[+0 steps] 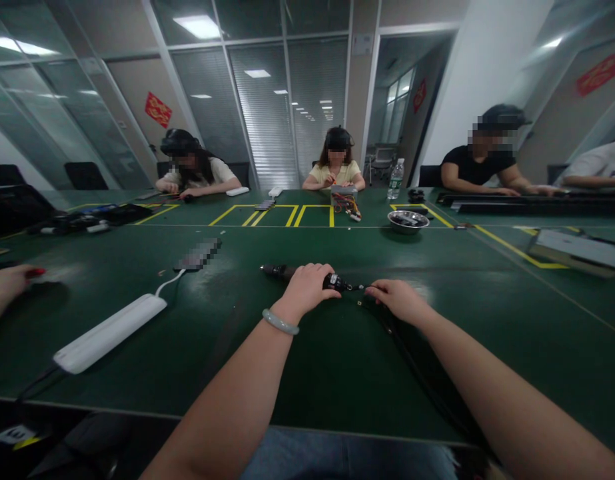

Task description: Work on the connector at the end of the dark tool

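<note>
On the green table (pixel 267 373), my left hand (pixel 311 288) is wrapped over the middle of a black, pen-shaped electric screwdriver (pixel 276 269). Its metal tip points left and its cable end points right. A bracelet circles my left wrist. Just right of the tool, my right hand (pixel 394 298) pinches a thin black cord at the tool's rear end. A black cable (pixel 412 363) with a small connector runs from beside my right fingers toward the table's near edge.
A white power strip (pixel 110 333) lies at left, its white cable reaching a phone (pixel 200 255). A metal bowl (pixel 408 221), a water bottle (pixel 396 180) and a wire bundle (pixel 348 203) stand farther back. Several people sit around; another person's hand (pixel 10 287) is at far left.
</note>
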A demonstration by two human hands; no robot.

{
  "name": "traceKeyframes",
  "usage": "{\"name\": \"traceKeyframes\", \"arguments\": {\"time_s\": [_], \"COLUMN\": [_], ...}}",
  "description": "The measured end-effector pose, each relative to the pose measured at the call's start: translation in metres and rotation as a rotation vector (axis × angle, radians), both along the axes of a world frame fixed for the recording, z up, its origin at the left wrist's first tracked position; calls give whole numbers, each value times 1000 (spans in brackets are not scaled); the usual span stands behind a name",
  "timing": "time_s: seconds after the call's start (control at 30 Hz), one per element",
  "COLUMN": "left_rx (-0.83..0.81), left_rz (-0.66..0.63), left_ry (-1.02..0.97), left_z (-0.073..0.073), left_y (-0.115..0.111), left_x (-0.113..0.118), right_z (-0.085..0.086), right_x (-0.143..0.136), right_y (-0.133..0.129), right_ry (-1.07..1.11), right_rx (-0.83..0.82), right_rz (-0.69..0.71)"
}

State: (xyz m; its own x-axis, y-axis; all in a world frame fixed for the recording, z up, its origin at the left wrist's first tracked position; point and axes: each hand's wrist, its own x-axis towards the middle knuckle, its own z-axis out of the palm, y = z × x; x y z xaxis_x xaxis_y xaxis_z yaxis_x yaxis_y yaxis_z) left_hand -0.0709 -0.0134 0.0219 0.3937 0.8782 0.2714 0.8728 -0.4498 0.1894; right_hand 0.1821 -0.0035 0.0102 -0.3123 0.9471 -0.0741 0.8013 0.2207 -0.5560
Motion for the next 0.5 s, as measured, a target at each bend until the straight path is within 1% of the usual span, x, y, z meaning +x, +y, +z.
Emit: {"name": "traceKeyframes", "arguments": {"time_s": [0.1, 0.2, 0.27, 0.4, 0.5], "left_rx": [3, -13, -27, -28, -68], "left_rz": [-46, -55, -50, -64, -77], "left_ry": [2, 31, 47, 29, 30], "left_z": [3, 5, 4, -3, -8], "left_y": [-3, -4, -4, -3, -3], "left_x": [-2, -3, -3, 2, 8], "right_z": [0, 2, 2, 3, 2], "right_x": [0, 0, 1, 2, 2], "right_y": [0, -1, -2, -2, -2], "right_ry": [1, 4, 20, 88, 80], "right_rx": [48, 106, 116, 41, 12], "right_rz": [-5, -8, 7, 115, 192]}}
